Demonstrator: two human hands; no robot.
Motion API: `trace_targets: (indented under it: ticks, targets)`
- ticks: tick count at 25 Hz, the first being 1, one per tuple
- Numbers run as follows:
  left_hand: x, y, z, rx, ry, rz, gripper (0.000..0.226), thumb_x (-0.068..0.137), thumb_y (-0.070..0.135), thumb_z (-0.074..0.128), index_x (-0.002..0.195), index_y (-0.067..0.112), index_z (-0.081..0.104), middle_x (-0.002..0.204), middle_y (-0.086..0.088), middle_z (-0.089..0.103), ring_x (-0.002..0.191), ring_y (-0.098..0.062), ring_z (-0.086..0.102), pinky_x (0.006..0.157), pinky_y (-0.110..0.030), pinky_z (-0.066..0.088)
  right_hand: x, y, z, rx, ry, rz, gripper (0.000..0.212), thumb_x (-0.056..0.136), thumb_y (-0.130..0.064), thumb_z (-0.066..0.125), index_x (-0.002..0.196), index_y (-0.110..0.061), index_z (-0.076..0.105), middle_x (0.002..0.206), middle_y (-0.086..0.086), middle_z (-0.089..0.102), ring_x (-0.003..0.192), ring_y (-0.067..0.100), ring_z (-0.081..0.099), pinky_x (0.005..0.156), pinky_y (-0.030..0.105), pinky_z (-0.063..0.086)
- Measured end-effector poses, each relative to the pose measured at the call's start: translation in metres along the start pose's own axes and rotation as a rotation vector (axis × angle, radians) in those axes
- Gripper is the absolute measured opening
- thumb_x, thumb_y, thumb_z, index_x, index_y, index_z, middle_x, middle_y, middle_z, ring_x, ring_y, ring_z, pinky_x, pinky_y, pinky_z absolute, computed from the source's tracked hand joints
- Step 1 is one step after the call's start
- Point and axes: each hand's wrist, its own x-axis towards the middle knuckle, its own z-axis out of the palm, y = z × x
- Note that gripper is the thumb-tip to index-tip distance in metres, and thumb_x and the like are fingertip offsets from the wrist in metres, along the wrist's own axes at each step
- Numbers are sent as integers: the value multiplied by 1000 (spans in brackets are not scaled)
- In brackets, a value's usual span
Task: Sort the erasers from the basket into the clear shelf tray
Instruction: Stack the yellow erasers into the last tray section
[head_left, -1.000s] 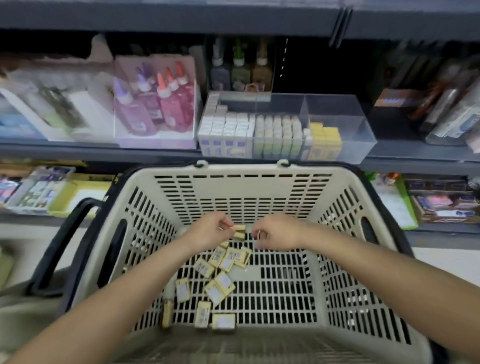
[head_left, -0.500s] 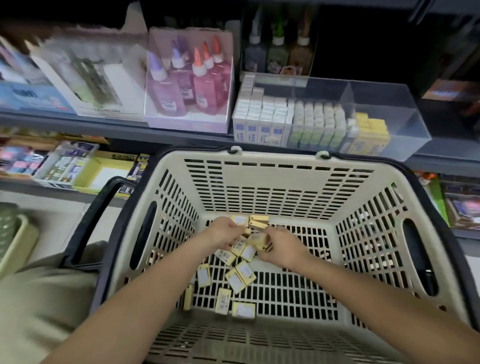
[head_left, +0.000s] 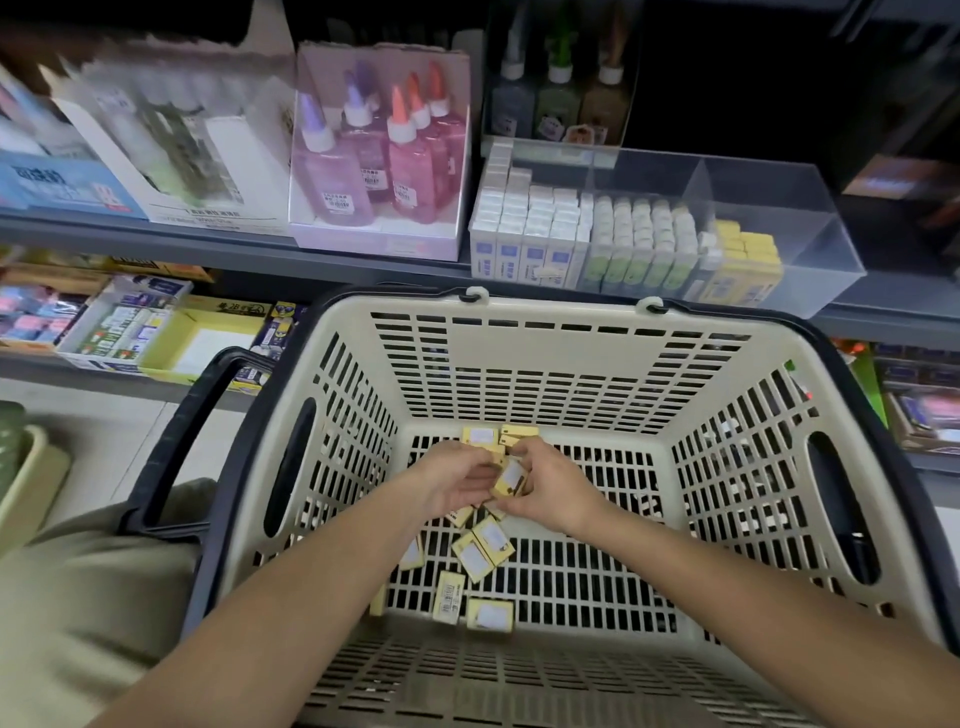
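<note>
A beige slotted basket (head_left: 561, 364) with dark handles stands below the shelf. Several small yellow boxed erasers (head_left: 480, 553) lie on its floor. Both my hands are down in the basket, close together. My right hand (head_left: 553, 493) pinches a yellow eraser (head_left: 511, 478) between thumb and fingers. My left hand (head_left: 452, 480) is cupped beside it with yellow erasers at its fingertips. The clear shelf tray (head_left: 810, 249) sits on the shelf above, holding rows of white, green and yellow erasers; its right compartment holds nothing.
Pink and purple glue bottles (head_left: 384, 156) stand in a display box left of the tray, dark bottles (head_left: 558, 98) behind it. Stationery boxes (head_left: 130, 322) fill the lower left shelf. The basket handle (head_left: 192, 431) hangs on the left.
The view has shifted so the basket sits further right. My hands have come together inside the basket, and the right hand now holds an eraser turned label-up.
</note>
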Motion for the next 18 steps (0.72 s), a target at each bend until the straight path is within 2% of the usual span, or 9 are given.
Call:
trace_targets:
  ticks: [1, 3, 6, 8, 9, 11, 13, 15, 18]
  targets:
    - [1, -1, 0, 20, -3, -4, 21, 91, 8, 56, 111, 3, 58, 97, -11, 67, 86, -17, 65, 64, -26, 55, 0, 2, -1, 1, -23, 9, 68, 74, -31, 77, 129, -15, 41, 106, -7, 47, 84, 7, 46, 72, 16, 36]
    - [2, -2, 1, 7, 7, -9, 16, 92, 12, 55, 106, 4, 59, 95, -14, 67, 87, -20, 66, 70, -29, 55, 2, 5, -4, -26, -101, 12, 66, 76, -28, 74, 132, -17, 42, 112, -2, 51, 83, 8, 45, 72, 17, 36]
    - [6, -7, 2, 5, 72, -1, 27, 92, 25, 59, 104, 1, 61, 98, -17, 68, 90, -25, 66, 78, -31, 55, 4, 7, -11, -43, -232, 37, 53, 76, -22, 73, 124, -21, 49, 97, -6, 50, 67, 2, 44, 55, 11, 34]
    - [7, -10, 4, 51, 137, -13, 24, 89, 17, 63, 105, -1, 60, 99, -17, 68, 88, -24, 67, 74, -29, 55, 3, 8, -13, -53, -315, 38, 47, 76, -20, 73, 118, -22, 53, 87, -12, 46, 61, -4, 40, 47, 7, 31]
    - [8, -11, 6, 77, 157, -21, 20, 88, 11, 64, 103, -1, 59, 99, -16, 68, 86, -23, 67, 70, -27, 55, 3, 9, -12, -51, -336, 45, 48, 76, -21, 74, 119, -22, 52, 88, -14, 46, 62, -5, 40, 47, 6, 31]
    - [8, -10, 7, 108, 147, -24, 10, 88, 3, 61, 98, 3, 59, 100, -15, 67, 85, -20, 65, 68, -25, 55, 1, 10, -8, -41, -293, 70, 55, 74, -25, 75, 120, -21, 47, 96, -10, 50, 71, 2, 47, 55, 12, 34]
    - [6, -5, 6, 84, 79, -33, 7, 88, 2, 58, 94, 5, 60, 92, -10, 66, 79, -17, 62, 71, -25, 53, 0, 9, -4, -43, -200, 39, 55, 72, -27, 75, 118, -19, 47, 97, -7, 53, 77, 6, 49, 58, 14, 35]
    - [2, 2, 2, 79, -20, -60, 7, 87, 5, 59, 94, 7, 60, 82, -6, 63, 72, -14, 58, 67, -24, 50, -1, 9, 0, -29, -138, -11, 53, 73, -29, 74, 118, -19, 49, 98, -6, 53, 76, 6, 49, 59, 14, 35]
    - [-2, 6, -4, 123, -172, -97, 16, 83, 16, 67, 97, 11, 62, 85, -3, 62, 76, -13, 56, 63, -23, 47, 0, 6, 2, 50, -57, -47, 53, 73, -30, 75, 118, -21, 47, 102, -4, 52, 81, 10, 51, 66, 18, 40]
